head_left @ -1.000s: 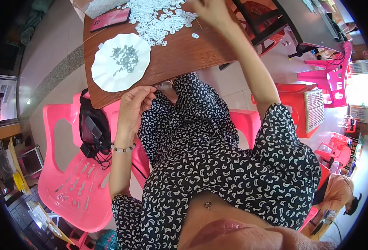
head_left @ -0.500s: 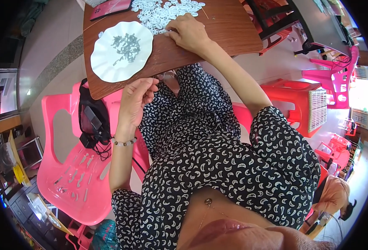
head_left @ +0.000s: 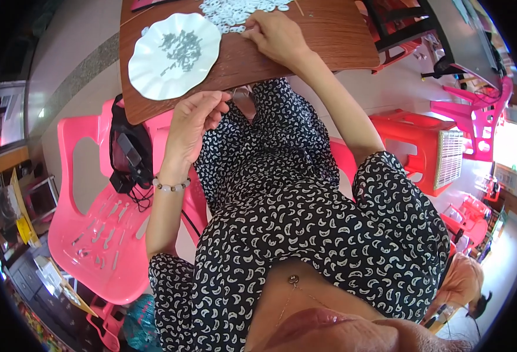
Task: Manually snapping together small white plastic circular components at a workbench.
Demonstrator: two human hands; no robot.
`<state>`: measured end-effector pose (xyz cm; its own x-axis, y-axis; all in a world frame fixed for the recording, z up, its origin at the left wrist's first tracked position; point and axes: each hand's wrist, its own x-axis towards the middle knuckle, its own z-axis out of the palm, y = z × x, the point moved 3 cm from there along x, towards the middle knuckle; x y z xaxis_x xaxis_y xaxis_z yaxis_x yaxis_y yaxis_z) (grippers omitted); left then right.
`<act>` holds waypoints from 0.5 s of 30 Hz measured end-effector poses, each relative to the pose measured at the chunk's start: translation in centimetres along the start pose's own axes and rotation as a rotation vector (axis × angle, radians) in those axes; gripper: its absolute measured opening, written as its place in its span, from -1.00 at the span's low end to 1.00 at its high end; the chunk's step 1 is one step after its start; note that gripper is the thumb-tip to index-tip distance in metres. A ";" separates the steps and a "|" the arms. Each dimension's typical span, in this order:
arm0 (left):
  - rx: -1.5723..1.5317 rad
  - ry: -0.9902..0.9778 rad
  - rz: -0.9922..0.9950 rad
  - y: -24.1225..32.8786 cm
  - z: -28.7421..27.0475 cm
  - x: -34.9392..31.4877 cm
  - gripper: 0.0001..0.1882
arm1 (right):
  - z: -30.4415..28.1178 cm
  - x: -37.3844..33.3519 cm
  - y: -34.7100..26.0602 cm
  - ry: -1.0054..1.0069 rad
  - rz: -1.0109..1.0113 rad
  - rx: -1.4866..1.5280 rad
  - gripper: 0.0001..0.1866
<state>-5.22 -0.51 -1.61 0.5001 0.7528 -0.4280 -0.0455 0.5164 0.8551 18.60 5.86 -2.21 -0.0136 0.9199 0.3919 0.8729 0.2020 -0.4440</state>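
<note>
My left hand (head_left: pixel 197 120) is in front of the table's near edge, with thumb and fingers pinched together. A small dark tip shows at the fingertips, too small to name. Just beyond it on the wooden table (head_left: pixel 305 47) stands a white wavy-rimmed plate (head_left: pixel 144 76) with a loose heap of small grey pieces (head_left: pixel 181 51). My right hand (head_left: pixel 279 38) rests at the right of a spread of small white ring-like plastic pieces (head_left: pixel 229 13). Its fingers are bent in toward the thumb at the border of the spread; whatever lies between them is hidden.
A pink plastic chair (head_left: pixel 94 246) at the left holds a black bag (head_left: pixel 131 149) with cables. Red stools (head_left: pixel 414 149) stand at the right. A thin stick (head_left: pixel 299 7) lies on the table. Another person (head_left: pixel 461 278) is at the lower right.
The table and its contents sit higher in view, as the view has tilted. My right hand stays by the white pieces' border, and my left hand keeps its pinch.
</note>
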 end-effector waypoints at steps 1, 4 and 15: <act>0.014 0.000 -0.004 0.2 0.2 -0.1 -0.75 | -0.3 -0.2 0.2 0.034 -0.025 0.022 -0.78; 0.030 -0.004 0.000 0.2 0.1 -0.3 -0.73 | -2.0 -1.3 -1.7 -0.040 0.101 0.267 -0.78; 0.098 -0.100 0.012 0.7 1.3 0.1 -0.71 | -2.5 -6.9 -7.7 -0.096 0.342 1.008 -0.78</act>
<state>-4.05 -0.58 -0.64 0.5839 0.7118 -0.3904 0.0300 0.4616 0.8866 13.18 -2.89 0.58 0.0793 0.9940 0.0749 0.0323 0.0726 -0.9968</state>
